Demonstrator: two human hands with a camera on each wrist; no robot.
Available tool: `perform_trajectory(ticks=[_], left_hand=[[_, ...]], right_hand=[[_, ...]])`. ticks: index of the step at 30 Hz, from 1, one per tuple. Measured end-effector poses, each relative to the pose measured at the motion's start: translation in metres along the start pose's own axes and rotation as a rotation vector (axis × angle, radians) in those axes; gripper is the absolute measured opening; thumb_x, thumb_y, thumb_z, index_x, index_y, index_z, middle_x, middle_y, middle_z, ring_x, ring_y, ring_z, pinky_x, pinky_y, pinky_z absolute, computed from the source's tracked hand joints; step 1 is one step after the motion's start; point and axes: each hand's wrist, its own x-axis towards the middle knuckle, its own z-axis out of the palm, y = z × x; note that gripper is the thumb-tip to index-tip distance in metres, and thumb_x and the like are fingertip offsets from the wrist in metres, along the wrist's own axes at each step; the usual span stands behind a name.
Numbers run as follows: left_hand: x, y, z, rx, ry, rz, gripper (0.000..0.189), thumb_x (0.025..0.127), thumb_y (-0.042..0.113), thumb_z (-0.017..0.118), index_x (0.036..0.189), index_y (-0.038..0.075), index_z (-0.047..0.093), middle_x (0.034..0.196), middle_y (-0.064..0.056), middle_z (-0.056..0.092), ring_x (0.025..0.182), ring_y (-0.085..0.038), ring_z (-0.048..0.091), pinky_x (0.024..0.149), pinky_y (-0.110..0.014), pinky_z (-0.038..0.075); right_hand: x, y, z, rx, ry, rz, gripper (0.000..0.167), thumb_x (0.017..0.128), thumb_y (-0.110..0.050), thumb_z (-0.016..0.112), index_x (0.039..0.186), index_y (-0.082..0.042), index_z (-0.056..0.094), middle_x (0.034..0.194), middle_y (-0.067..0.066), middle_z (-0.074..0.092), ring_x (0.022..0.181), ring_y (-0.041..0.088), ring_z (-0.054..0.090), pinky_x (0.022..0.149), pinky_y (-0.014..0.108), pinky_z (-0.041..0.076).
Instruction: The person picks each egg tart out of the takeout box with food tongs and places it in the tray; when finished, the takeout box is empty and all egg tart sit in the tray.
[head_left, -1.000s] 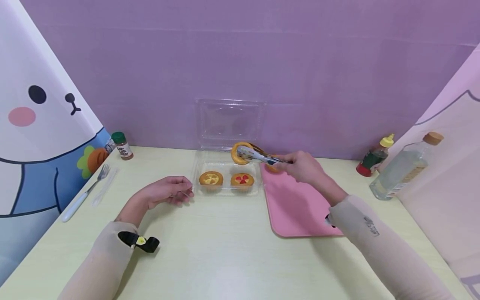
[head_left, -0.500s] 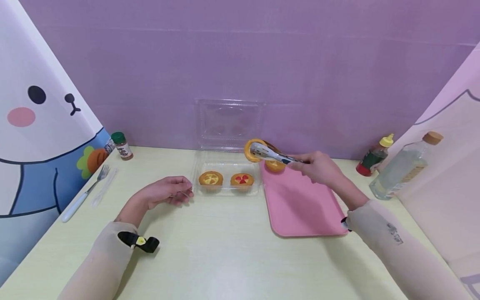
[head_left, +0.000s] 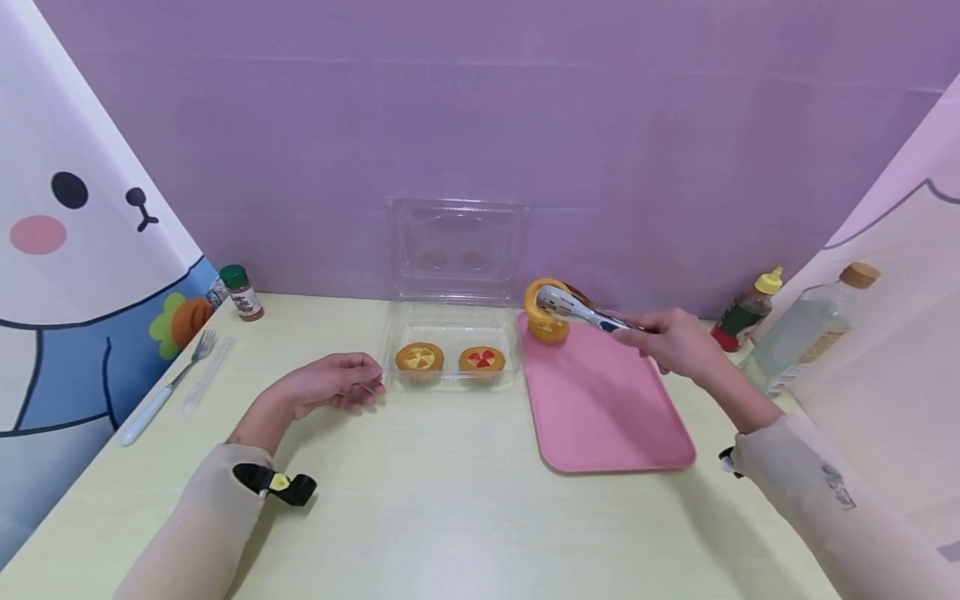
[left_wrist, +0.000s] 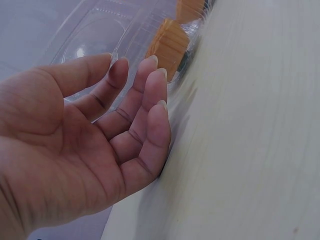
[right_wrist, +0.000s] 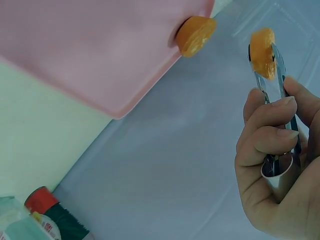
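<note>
My right hand [head_left: 671, 342] grips metal tongs [head_left: 581, 310], which hold an egg tart [head_left: 534, 298] tilted on its side above the tray's far left corner. Another tart [head_left: 549, 335] sits on the pink tray [head_left: 607, 433] just below, partly overlapped in the head view. In the right wrist view, the tongs' tips clasp the held tart [right_wrist: 262, 50] apart from the tart on the tray [right_wrist: 195, 36]. The clear plastic container [head_left: 457, 317] stands open with two fruit-topped tarts [head_left: 420, 358] in its front row. My left hand [head_left: 333, 383] pinches the container's left edge between thumb and index finger.
At the left lie a fork [head_left: 168, 387] and a wrapped clear utensil [head_left: 206, 377], with a green-capped spice jar [head_left: 242, 293] behind. A sauce bottle [head_left: 746, 310] and a corked clear bottle [head_left: 810, 329] stand at the right. A purple backdrop [head_left: 465, 125] rises behind the table.
My right hand has moved right with the tongs and tart, from over the container's back right to over the tart on the tray. The left hand has stayed at the container's edge.
</note>
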Motion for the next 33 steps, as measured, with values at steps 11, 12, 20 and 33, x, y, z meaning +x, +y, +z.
perform_trajectory(ticks=[11,12,20,33], left_hand=[[0.001,-0.002,-0.001,-0.012,0.002,0.000,0.034,0.106,0.029,0.051,0.119,-0.002,0.053,0.107,-0.007,0.066,0.090,-0.016,0.066,0.080,-0.031,0.057],[0.001,-0.002,-0.001,-0.012,0.003,-0.001,0.034,0.106,0.029,0.051,0.119,-0.002,0.053,0.107,-0.007,0.066,0.090,-0.016,0.066,0.080,-0.031,0.057],[0.001,-0.001,-0.001,-0.006,0.001,-0.003,0.033,0.106,0.030,0.051,0.118,-0.001,0.054,0.107,-0.006,0.066,0.091,-0.016,0.065,0.080,-0.031,0.057],[0.001,-0.002,-0.002,-0.001,-0.001,-0.001,0.036,0.105,0.031,0.052,0.118,-0.002,0.054,0.107,-0.007,0.066,0.091,-0.017,0.066,0.080,-0.031,0.057]], right_hand=[[-0.007,0.016,-0.009,0.005,0.006,0.053,0.059,0.095,-0.050,0.064,0.140,-0.013,0.059,0.084,0.009,0.061,0.051,0.017,0.049,0.050,0.033,0.045],[-0.007,0.018,-0.010,0.009,0.008,0.056,0.059,0.095,-0.050,0.064,0.140,-0.013,0.059,0.084,0.010,0.061,0.051,0.018,0.049,0.049,0.033,0.045],[-0.009,0.037,-0.012,0.023,0.011,0.066,0.056,0.096,-0.050,0.063,0.135,-0.009,0.062,0.082,0.009,0.061,0.051,0.016,0.050,0.047,0.033,0.045],[-0.014,0.060,-0.012,0.057,0.007,0.104,0.057,0.098,-0.046,0.061,0.137,-0.005,0.058,0.082,0.011,0.060,0.050,0.014,0.048,0.043,0.030,0.039]])
